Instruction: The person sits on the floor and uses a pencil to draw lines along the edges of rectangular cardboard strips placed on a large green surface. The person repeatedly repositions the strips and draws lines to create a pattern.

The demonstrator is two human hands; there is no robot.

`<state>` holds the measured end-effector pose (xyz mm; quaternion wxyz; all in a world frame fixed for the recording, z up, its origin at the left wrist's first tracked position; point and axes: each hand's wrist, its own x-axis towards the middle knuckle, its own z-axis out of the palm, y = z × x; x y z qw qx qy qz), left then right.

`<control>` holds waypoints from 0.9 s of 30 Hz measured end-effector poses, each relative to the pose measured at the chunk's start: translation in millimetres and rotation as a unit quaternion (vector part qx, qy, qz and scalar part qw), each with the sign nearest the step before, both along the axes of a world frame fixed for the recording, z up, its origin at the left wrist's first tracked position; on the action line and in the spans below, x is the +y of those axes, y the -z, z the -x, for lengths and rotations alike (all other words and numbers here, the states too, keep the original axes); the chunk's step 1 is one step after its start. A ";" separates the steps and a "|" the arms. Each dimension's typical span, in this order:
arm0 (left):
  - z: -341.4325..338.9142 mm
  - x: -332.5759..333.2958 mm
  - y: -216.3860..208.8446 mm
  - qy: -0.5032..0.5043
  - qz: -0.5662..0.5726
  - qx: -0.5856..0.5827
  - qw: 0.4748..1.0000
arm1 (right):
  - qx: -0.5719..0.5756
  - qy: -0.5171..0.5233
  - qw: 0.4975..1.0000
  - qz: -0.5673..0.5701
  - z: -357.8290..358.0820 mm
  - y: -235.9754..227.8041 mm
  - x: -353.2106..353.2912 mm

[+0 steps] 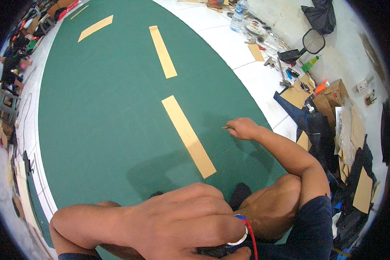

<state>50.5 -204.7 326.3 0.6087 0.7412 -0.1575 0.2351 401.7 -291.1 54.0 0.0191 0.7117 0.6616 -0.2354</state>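
My right hand [243,128] is closed in a pinch around a thin pointed stick [224,127]; most of it is hidden in the fingers, and I cannot tell its exact kind. It is over a dark green sheet of cloth [95,108], just right of a long tan cardboard strip [188,136]. Large and close in front, my left hand [177,221] is curled, with a red cord [252,240] and a white and blue edge showing by its fingers. What it grips is mostly hidden. Farther off lie a second tan strip [163,52] and a curved tan piece [95,27].
White floor tiles [247,71] border the cloth. Along the right wall are a plastic water bottle [239,15], a hammer [284,76], a green bottle [310,63], an orange-handled tool [322,86] and cardboard scraps [363,190]. Mixed clutter [19,60] lines the left side.
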 end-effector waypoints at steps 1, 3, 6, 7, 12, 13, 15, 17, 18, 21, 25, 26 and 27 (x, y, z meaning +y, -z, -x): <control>-0.3 0.5 0.6 0.005 0.004 0.003 1.000 | -0.001 -0.003 1.000 0.000 -0.4 -0.8 -0.7; -0.9 1.4 2.4 0.017 0.005 0.008 1.000 | -0.007 -0.003 1.000 0.001 -1.4 0.4 -1.1; -1.7 2.3 5.2 0.030 0.001 0.011 0.999 | -0.014 0.001 1.000 0.004 -2.2 0.8 -1.0; -1.2 2.0 4.4 0.029 0.001 0.013 0.999 | -0.015 0.002 1.000 0.005 -1.0 -0.2 0.6; -1.6 3.3 5.9 0.038 -0.002 0.015 0.999 | -0.015 -0.004 1.000 0.000 0.1 -1.9 0.4; -2.2 3.2 7.3 0.037 -0.003 0.013 0.999 | -0.015 -0.004 1.000 -0.006 -2.7 0.7 -2.1; -2.1 2.5 8.4 0.035 0.001 0.018 0.999 | -0.013 0.003 1.000 -0.007 -4.6 4.3 -4.3; -0.6 0.8 8.2 0.033 0.011 0.032 0.999 | -0.008 0.003 1.000 -0.008 -2.8 6.8 -2.9; -3.4 -3.1 14.8 0.013 0.038 0.000 0.999 | -0.007 0.001 1.000 -0.007 -3.7 7.1 -1.1; -13.8 -5.0 28.3 0.009 0.013 -0.024 1.000 | -0.006 0.009 1.000 0.018 -4.2 8.2 -3.3; -10.4 23.6 3.2 0.067 -0.166 0.127 0.976 | -0.013 0.031 0.999 0.041 -1.3 6.3 -0.1; -12.3 25.3 5.2 0.066 -0.167 0.161 0.970 | -0.021 0.021 0.999 0.039 -2.9 8.6 -1.0; -12.5 30.1 9.4 0.102 -0.177 0.236 0.950 | -0.029 0.012 0.999 0.037 -5.3 10.2 -0.6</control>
